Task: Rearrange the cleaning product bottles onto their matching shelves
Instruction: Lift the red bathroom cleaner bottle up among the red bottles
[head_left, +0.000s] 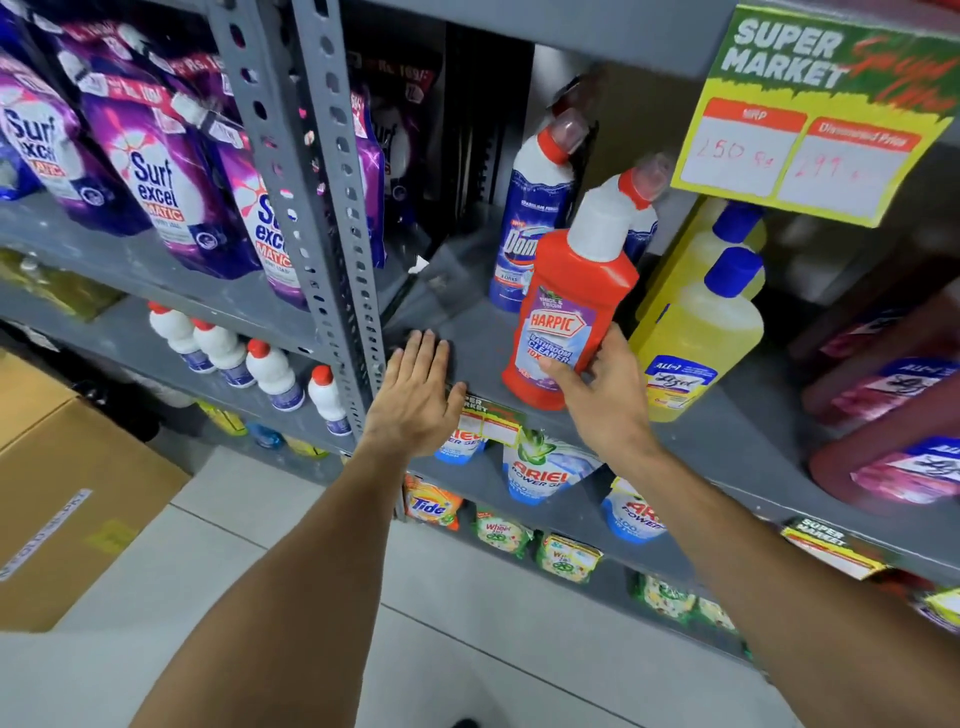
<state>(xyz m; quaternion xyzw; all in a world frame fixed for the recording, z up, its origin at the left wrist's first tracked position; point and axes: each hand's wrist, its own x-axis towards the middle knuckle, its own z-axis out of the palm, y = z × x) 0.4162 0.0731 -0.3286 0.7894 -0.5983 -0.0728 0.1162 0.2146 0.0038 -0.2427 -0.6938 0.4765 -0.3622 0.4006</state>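
Note:
My right hand (597, 387) grips a red Harpic bathroom cleaner bottle (571, 306) near its base; the bottle tilts right at the front edge of a grey metal shelf (717, 436). My left hand (418, 387) lies flat and open on the same shelf's front left corner, holding nothing. Behind the red bottle stands a blue Domex bottle (530, 223) with a white neck and red cap. To its right are two yellow Lizol bottles (701, 332) with blue caps.
Dark red Lizol bottles (883, 405) lie at the far right. Purple Surf Excel pouches (150, 171) fill the left bay, white bottles (270, 369) stand one shelf lower. Ariel and Tide packs (545, 467) sit below. A price sign (810, 114) hangs overhead. Cardboard boxes (67, 478) stand on the floor.

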